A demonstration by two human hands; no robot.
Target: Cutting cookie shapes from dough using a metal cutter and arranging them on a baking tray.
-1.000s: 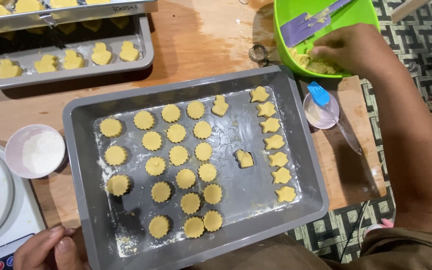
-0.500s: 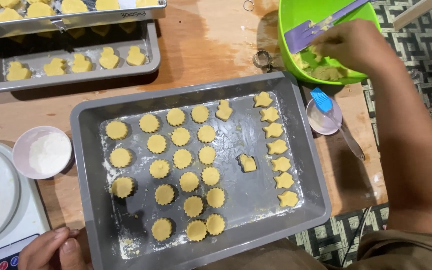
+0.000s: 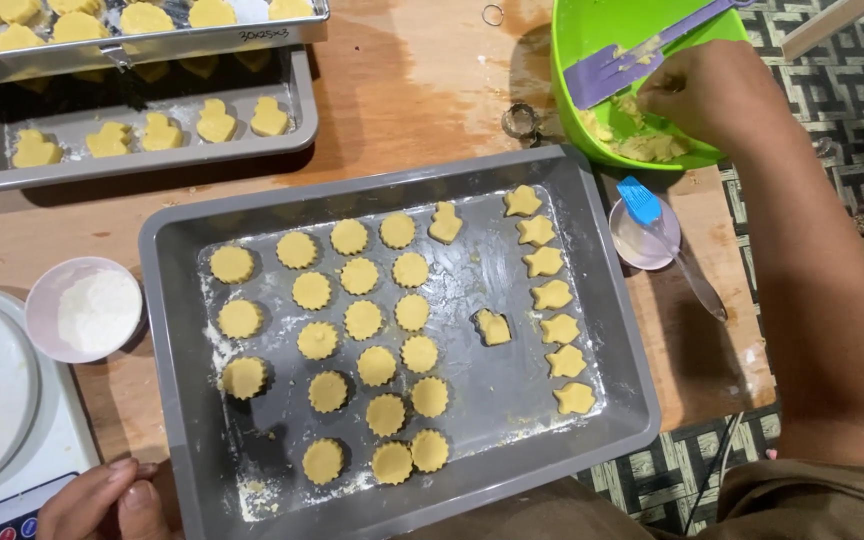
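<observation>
two hands show. left of the grey baking tray (image 3: 167,300), the left hand (image 3: 107,500) rests loosely curled at its lower corner beside the scale (image 3: 12,440), holding nothing. round and star-shaped cookies (image 3: 362,320) fill the tray. right of the tray's top corner, the right hand (image 3: 712,95) pinches yellow dough (image 3: 642,145) inside the green bowl (image 3: 577,60).

Both arms are bare: no sleeve, watch, ring or glove shows on the right hand (image 3: 717,95) or along its long forearm. Only part of the left hand (image 3: 102,500) is in frame, short-nailed and unadorned. At the bottom edge lies olive-brown cloth (image 3: 802,505), probably the person's garment.
</observation>
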